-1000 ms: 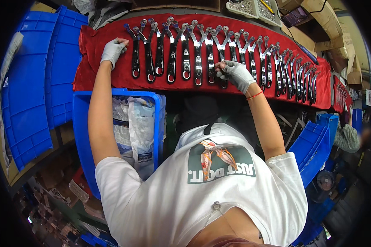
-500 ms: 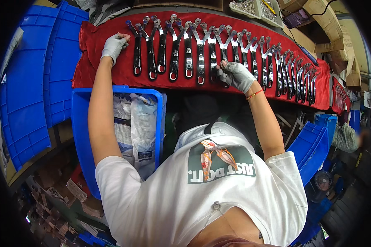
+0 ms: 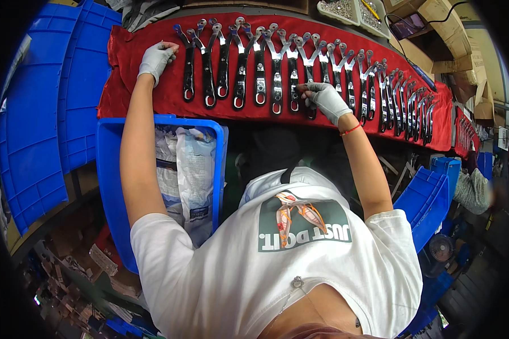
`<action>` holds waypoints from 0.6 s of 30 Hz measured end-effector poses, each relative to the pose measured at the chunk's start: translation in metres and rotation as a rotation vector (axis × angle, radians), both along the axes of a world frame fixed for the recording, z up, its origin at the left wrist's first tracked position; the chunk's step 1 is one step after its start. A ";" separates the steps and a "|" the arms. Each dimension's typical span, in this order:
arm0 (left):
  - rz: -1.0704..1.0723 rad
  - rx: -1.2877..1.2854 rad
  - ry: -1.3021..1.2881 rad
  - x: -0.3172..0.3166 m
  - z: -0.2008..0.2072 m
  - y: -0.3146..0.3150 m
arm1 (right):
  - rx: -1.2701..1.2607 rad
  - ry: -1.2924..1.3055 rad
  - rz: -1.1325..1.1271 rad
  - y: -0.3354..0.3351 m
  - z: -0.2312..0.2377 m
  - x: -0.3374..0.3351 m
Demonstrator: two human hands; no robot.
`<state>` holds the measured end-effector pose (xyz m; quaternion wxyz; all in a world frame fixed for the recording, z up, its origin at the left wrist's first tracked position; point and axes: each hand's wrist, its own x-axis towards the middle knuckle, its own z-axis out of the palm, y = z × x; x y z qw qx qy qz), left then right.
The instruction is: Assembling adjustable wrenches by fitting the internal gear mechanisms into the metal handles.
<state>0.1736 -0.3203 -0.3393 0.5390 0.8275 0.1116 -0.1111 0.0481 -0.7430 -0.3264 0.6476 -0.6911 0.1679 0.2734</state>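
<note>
A long row of Y-shaped metal tools with black handles (image 3: 276, 87) lies on a red cloth (image 3: 136, 48), their forked shiny ends pointing away from me. My left hand (image 3: 157, 60), in a pale fingerless glove, hovers over or rests on the cloth at the row's left end. Its bare fingertips are drawn together, and whatever they may hold is hidden. Gloved the same way, my right hand (image 3: 326, 100) is at the middle of the row, thumb and fingers pinched beside one black handle (image 3: 309, 73). What sits in that pinch is too small to name.
Below my left forearm stands a blue bin (image 3: 219, 169) holding white plastic wrapping (image 3: 195, 164). Blue crates (image 3: 34, 113) are at the left, another blue crate (image 3: 421, 198) at the right. White trays of small metal parts (image 3: 339, 11) and cardboard boxes (image 3: 455, 39) are at the far right.
My right hand has shifted slightly up and to the right, its fingers still pinched. My left hand has hardly moved. The tools keep their places.
</note>
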 end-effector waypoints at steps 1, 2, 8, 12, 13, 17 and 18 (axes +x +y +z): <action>0.003 0.009 0.004 -0.001 -0.001 0.001 | -0.045 -0.014 0.033 0.005 0.007 -0.001; 0.006 0.010 0.006 -0.002 -0.001 0.002 | -0.091 -0.028 0.066 0.008 0.012 -0.001; -0.005 0.007 -0.007 -0.001 -0.001 0.003 | -0.248 -0.068 0.138 0.009 0.008 0.005; -0.015 0.010 -0.013 0.001 -0.002 0.001 | -0.382 -0.284 0.161 0.002 -0.024 0.008; -0.005 0.019 -0.013 -0.001 -0.002 0.002 | -0.496 -0.291 0.223 0.012 -0.004 0.007; -0.016 0.042 -0.025 0.000 0.001 -0.001 | -0.717 -0.415 0.353 0.014 -0.003 0.010; -0.014 0.045 -0.022 0.000 0.002 -0.001 | -0.716 -0.414 0.355 0.016 0.001 0.012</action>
